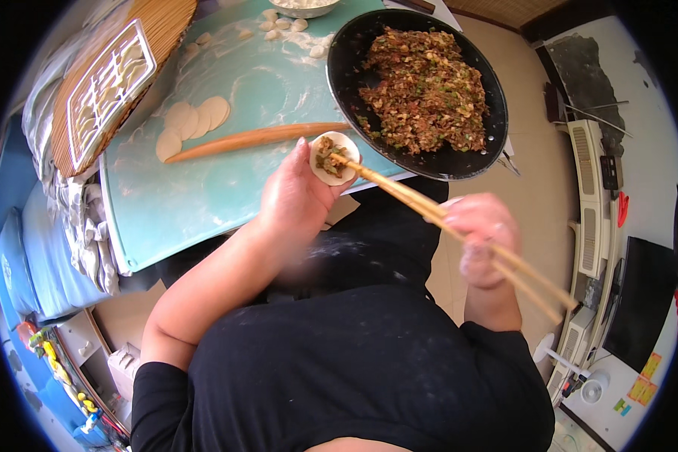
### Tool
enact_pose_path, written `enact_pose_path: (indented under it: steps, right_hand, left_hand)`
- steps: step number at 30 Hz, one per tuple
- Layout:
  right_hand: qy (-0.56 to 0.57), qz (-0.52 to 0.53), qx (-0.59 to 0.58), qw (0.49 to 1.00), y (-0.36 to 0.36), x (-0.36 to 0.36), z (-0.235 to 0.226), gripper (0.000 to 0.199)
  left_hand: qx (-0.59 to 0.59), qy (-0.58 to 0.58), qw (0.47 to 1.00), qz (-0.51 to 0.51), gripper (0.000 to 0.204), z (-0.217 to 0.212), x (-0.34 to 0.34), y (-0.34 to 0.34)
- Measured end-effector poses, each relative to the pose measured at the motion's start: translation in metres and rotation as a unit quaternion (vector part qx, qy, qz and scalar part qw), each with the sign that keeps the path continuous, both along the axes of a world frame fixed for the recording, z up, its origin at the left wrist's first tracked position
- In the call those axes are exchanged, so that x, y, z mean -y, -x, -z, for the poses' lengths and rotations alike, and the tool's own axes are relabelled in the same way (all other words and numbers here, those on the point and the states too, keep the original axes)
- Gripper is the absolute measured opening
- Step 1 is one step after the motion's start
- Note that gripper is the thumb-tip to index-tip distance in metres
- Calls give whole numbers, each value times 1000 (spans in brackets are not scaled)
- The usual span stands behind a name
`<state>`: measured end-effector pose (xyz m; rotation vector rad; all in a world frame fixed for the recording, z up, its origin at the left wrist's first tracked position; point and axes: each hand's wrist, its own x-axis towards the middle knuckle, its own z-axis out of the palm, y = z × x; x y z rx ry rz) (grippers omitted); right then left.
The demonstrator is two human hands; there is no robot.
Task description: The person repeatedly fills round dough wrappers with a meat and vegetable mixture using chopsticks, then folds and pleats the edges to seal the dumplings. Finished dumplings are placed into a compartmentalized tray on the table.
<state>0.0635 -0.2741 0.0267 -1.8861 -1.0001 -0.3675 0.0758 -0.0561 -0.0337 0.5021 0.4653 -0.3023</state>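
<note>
My left hand (pixel 297 196) holds a round dumpling wrapper (pixel 334 159) flat on its fingers, with a dab of meat and vegetable filling in its middle. My right hand (pixel 482 237) grips a pair of wooden chopsticks (pixel 429 211); their tips press on the filling in the wrapper. Just beyond is a wide black pan (pixel 459 162) heaped with chopped filling (pixel 422 90). A wooden rolling pin (pixel 256 139) lies on the floured pale blue table (pixel 173 203), next to several rolled wrappers (pixel 192 120).
A round woven tray (pixel 166 22) at the far left carries a white plastic tray (pixel 109 87) of finished dumplings. Small dough pieces (pixel 282 22) and a metal bowl (pixel 303 7) sit at the table's far side. A bed with blue bedding (pixel 30 256) lies left; white appliances (pixel 591 218) stand right.
</note>
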Motion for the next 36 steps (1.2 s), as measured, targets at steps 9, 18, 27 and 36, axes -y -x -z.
enact_pose_path:
  steps: [9, 18, 27, 36]
  right_hand:
    - [-183, 188, -194, 945, -36, 31, 41, 25]
    - [-155, 195, -244, 937, -44, 39, 65, 28]
    - [-239, 182, -314, 900, -34, 46, 48, 29]
    - [-206, 118, -125, 963, 3, 12, 30, 24]
  left_hand:
    - [-28, -65, 997, 43, 34, 12, -4, -4]
    - [-47, -64, 993, 89, 41, 15, 8, -4]
    - [-32, -7, 994, 108, 45, 15, 18, -6]
    - [-5, 38, 996, 78, 45, 8, 14, -3]
